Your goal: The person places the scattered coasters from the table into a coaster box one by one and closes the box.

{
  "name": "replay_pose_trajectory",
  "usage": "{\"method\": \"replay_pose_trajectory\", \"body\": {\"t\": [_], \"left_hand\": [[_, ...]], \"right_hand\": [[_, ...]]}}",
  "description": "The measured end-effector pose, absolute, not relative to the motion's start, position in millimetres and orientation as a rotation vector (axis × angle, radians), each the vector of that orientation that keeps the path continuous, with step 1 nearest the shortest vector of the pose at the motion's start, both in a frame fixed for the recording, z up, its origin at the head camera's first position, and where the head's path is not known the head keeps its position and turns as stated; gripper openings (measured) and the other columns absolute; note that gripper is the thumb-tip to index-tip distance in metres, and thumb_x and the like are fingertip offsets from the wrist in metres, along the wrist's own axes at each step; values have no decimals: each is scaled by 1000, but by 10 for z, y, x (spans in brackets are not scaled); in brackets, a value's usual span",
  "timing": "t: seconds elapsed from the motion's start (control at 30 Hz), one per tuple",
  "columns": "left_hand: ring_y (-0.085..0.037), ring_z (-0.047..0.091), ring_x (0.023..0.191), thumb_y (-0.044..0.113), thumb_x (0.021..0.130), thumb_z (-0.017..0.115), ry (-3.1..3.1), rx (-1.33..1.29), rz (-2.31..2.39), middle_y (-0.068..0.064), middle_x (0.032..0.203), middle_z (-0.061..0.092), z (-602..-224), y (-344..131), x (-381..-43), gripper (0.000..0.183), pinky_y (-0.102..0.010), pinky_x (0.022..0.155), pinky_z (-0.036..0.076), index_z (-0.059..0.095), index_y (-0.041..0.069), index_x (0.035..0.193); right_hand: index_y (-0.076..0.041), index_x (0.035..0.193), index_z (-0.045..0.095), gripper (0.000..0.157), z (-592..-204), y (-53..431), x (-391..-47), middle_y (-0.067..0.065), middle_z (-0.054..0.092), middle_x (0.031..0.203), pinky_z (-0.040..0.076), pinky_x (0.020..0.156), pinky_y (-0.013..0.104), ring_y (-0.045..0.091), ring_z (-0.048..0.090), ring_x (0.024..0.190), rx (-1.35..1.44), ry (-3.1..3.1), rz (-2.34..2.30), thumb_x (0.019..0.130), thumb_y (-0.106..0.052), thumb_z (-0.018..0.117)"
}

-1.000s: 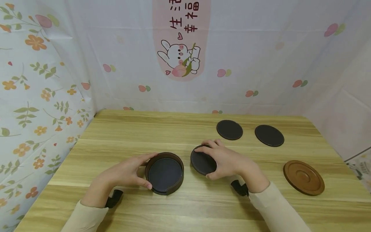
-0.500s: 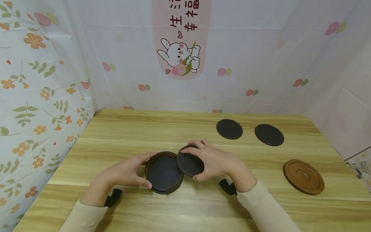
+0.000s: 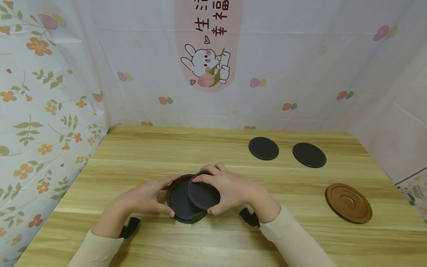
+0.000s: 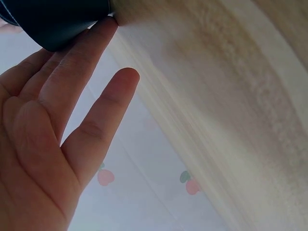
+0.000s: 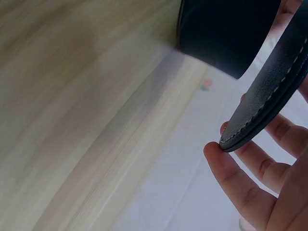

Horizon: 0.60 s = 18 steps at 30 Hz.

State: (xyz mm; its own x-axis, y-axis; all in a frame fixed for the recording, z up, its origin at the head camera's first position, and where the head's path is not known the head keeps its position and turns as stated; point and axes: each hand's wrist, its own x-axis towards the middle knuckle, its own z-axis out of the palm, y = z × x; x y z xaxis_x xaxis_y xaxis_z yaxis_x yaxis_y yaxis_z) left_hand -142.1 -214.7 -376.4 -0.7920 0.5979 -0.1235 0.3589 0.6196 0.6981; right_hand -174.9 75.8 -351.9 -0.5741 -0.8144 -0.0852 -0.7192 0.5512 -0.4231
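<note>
A round dark leather coaster holder [image 3: 171,195] stands on the table in the head view, with a dark coaster [image 3: 181,202] lying inside. My left hand [image 3: 141,198] holds its left side, thumb at the front and fingers round the back; in the left wrist view some fingers [image 4: 79,62] lie straight along its wall. My right hand [image 3: 230,189] grips another stitched black coaster [image 3: 202,193] by its edge, thumb at the near side and fingers at the far side. This coaster is tilted over the holder's right part, and the right wrist view shows its stitched rim.
Two dark coasters [image 3: 263,148] [image 3: 309,155] lie flat at the back right of the wooden table [image 3: 150,148]. A brown round wooden lid [image 3: 348,203] with a ringed centre lies farther right. Patterned cloth [image 3: 283,74] hangs behind the table.
My right hand has carried its coaster leftward, from beside the holder to over its right part. My left hand and the holder have stayed put.
</note>
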Motion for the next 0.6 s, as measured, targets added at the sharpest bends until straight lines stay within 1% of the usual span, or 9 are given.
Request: {"method": "replay_pose_trajectory", "body": {"t": [0.3, 0.6], "left_hand": [[-39, 54, 131, 47, 74, 84, 2507, 779, 967, -15, 154, 43, -3762, -2157, -1414, 105, -60, 108, 42, 31, 6, 155], [-37, 55, 131, 49, 73, 83, 2495, 793, 980, -13, 154, 44, -3777, -2158, -1430, 103, -60, 109, 42, 33, 12, 155]], "right_hand": [[-31, 145, 48, 79, -3510, 564, -1705, -3, 37, 150, 50, 93, 29, 15, 39, 123, -1389, 2504, -447, 73, -43, 79], [-32, 147, 46, 80, -3512, 438, -1718, -4, 36, 153, 49, 91, 27, 15, 39, 119, -1456, 2472, -402, 76, -48, 79]]}}
